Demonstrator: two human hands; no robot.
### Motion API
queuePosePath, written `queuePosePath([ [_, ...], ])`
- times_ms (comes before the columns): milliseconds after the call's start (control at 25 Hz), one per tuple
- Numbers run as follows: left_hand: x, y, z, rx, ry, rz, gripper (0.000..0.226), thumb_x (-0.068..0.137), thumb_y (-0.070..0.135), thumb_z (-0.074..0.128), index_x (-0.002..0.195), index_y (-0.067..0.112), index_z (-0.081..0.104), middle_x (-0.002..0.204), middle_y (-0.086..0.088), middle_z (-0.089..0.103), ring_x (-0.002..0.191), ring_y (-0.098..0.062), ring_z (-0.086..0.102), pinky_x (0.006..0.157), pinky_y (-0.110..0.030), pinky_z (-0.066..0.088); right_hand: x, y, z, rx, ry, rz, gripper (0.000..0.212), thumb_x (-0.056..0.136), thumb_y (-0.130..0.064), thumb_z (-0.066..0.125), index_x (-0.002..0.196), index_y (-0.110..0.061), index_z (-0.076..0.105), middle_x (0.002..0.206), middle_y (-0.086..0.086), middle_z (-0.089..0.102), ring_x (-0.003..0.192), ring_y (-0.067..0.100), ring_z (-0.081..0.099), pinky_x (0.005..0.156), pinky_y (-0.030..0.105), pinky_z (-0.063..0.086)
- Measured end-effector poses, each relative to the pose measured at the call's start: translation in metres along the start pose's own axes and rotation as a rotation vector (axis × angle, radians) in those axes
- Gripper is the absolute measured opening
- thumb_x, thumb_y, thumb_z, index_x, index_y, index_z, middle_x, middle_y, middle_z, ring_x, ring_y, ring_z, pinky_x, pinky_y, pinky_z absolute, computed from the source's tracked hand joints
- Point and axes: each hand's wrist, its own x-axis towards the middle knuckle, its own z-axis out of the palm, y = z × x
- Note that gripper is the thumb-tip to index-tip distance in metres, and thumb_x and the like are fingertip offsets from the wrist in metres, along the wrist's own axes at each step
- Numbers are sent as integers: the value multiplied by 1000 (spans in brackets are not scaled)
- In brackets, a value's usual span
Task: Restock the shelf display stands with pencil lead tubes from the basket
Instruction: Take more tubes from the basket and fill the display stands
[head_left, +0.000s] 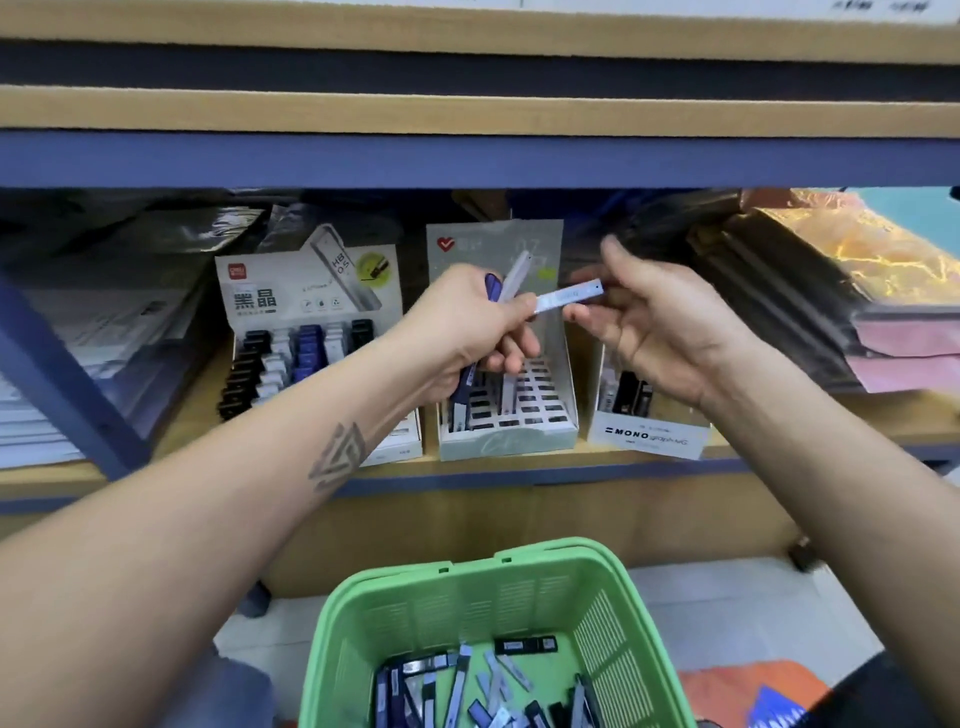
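Green basket of loose tubes below; my left hand grips several tubes, passing a pale tube to my right hand's relaxed fingers.

We read "黑晶" and "HB 0.5" on the white cardboard display stand at left, and "MONO" on the small white box at right.
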Motion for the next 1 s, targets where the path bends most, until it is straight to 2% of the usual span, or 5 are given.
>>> queuePosePath([
  [160, 5, -7, 41, -11, -63, -89, 20, 104, 12, 51, 95, -5, 58, 67, -17, 68, 41, -16, 46, 33, -18, 31, -9, -3, -38, -299, 96, -151, 23, 93, 3, 66, 115, 6, 62, 89, 21, 72, 75, 21, 74, 72, 24, 61],
  [320, 10, -18, 62, 15, -92, -126, 25, 104, 12, 49, 94, -9, 60, 73, -22, 70, 46, -20, 44, 34, -20, 30, -11, -11, -68, -524, 223, -217, 21, 89, 0, 71, 109, 6, 66, 92, 23, 74, 78, 27, 76, 70, 26, 62],
  [520, 13, -23, 71, 16, -87, -113, 26, 103, 9, 50, 106, -15, 59, 70, -19, 69, 43, -18, 44, 34, -18, 30, -9, -15, -100, -1081, 253, -311, 10, 86, -8, 78, 95, -12, 75, 86, 4, 75, 79, 16, 74, 79, 33, 62],
  [760, 12, -27, 75, 3, -142, -124, 20, 104, 9, 50, 107, -8, 59, 72, -20, 68, 40, -14, 47, 34, -18, 31, -6, -1, -120, -1332, 255, -199, 8, 87, -3, 76, 90, -11, 76, 70, -2, 70, 54, -4, 66, 54, 5, 46],
  [1000, 8, -29, 75, 33, -183, -136, 19, 104, 8, 49, 105, -6, 61, 71, -19, 67, 42, -16, 48, 35, -18, 33, -3, 15, -124, -1386, 274, -194, 11, 87, -1, 74, 90, -12, 75, 72, 2, 71, 66, 10, 69, 80, 33, 59],
])
